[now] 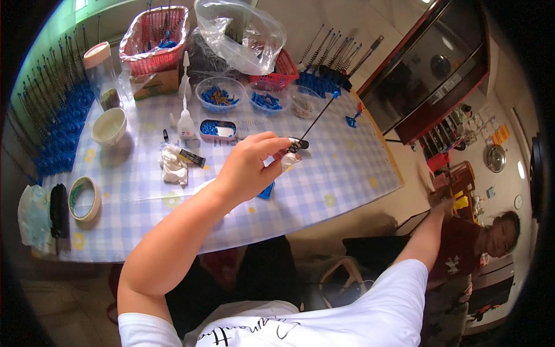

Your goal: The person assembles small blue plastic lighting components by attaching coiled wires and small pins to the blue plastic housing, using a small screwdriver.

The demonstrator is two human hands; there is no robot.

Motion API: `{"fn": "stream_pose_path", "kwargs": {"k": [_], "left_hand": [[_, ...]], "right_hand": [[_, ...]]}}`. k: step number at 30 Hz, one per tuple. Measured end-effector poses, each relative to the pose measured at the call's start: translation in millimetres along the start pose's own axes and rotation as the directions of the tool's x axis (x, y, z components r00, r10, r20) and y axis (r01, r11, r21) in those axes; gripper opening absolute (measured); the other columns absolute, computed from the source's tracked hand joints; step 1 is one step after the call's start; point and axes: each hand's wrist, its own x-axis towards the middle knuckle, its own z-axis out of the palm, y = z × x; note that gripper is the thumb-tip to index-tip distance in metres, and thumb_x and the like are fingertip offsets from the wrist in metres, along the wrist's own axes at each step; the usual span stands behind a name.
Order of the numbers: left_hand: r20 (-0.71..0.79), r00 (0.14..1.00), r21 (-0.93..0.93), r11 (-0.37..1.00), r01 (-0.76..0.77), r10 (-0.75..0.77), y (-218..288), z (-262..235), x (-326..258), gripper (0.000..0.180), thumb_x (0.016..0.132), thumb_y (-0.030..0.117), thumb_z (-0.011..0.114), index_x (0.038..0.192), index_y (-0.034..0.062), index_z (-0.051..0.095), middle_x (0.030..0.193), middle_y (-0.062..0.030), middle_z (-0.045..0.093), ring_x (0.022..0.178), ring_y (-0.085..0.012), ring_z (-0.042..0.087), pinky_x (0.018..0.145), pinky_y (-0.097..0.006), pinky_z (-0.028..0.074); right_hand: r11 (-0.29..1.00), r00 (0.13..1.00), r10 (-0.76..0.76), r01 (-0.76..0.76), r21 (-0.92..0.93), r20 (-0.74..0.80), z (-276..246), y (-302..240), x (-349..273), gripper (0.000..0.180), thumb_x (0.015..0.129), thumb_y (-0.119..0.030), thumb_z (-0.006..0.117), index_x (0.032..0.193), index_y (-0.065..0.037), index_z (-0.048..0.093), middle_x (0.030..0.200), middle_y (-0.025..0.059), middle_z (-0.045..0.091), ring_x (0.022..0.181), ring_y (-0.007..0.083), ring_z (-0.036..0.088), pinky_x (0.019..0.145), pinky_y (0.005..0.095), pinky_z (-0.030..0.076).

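My left hand (pixel 254 165) is over the middle of the table, its thumb and fingers closed on a thin dark rod (pixel 318 120). The rod slants up to the right and ends in a blue tip; a black coiled part sits by my fingers. Something white wraps one fingertip. Close to the coil is a small black round piece (pixel 304 144). Under my wrist a flat blue piece (pixel 266 191) partly shows. My right arm stretches far out to the right, off the table; my right hand (pixel 442 207) is small and dark beside a yellow object (pixel 461 201), its fingers unclear.
Several blue-based rods (pixel 49 127) stand along the left edge, more at the back right. Bowls of blue parts (pixel 219 95), a white dropper bottle (pixel 185 126), a cup (pixel 109 126), a tape roll (pixel 84 199) and a black tube (pixel 192 158) lie around. A person (pixel 462 243) is at right.
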Motion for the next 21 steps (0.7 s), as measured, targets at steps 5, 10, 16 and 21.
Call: {"fn": "stream_pose_path", "kwargs": {"k": [5,10,16,21], "left_hand": [[0.030,0.999,0.104,0.994,0.038,-0.041,0,8,1,0.026,0.077,-0.003,0.068,0.102,0.0008,0.065,0.086,-0.0088,0.063,0.079,-0.0196,0.063,0.069,-0.028,0.049],[0.006,0.999,0.044,0.998,0.034,-0.034,-1,6,0,0.025,0.078,-0.001,0.069,0.102,0.0009,0.065,0.085,-0.0090,0.063,0.078,-0.0181,0.063,0.067,-0.028,0.049],[0.006,0.999,0.070,0.997,0.041,-0.042,1,4,-1,0.024,0.078,0.000,0.069,0.102,0.0009,0.065,0.085,-0.0086,0.062,0.077,-0.0174,0.063,0.067,-0.028,0.049],[-0.006,1.000,0.068,0.998,0.004,-0.003,-4,2,-4,0.024,0.078,-0.001,0.069,0.102,0.0012,0.065,0.085,-0.0085,0.062,0.078,-0.0175,0.063,0.068,-0.028,0.048]], "right_hand": [[0.843,0.625,0.072,-0.455,-0.288,-0.777,-15,68,-80,0.044,0.088,-0.041,0.057,0.099,0.000,0.067,0.111,0.0123,0.066,0.098,0.0263,0.063,0.084,0.0363,0.051],[0.838,0.882,-0.261,0.006,-0.545,-0.392,79,68,-124,0.040,0.088,-0.035,0.057,0.092,0.004,0.068,0.098,0.0157,0.068,0.088,0.0233,0.063,0.076,0.0330,0.049],[0.907,0.842,-0.318,0.404,-0.117,0.437,240,23,-237,0.022,0.087,-0.021,0.055,0.081,-0.001,0.063,0.075,0.0016,0.057,0.065,0.0118,0.051,0.059,0.0272,0.042],[0.731,0.096,-0.089,0.682,0.000,0.991,301,-44,-365,0.023,0.075,-0.021,0.068,0.088,-0.002,0.065,0.075,0.0089,0.062,0.064,0.0176,0.059,0.058,0.0312,0.047]]}}
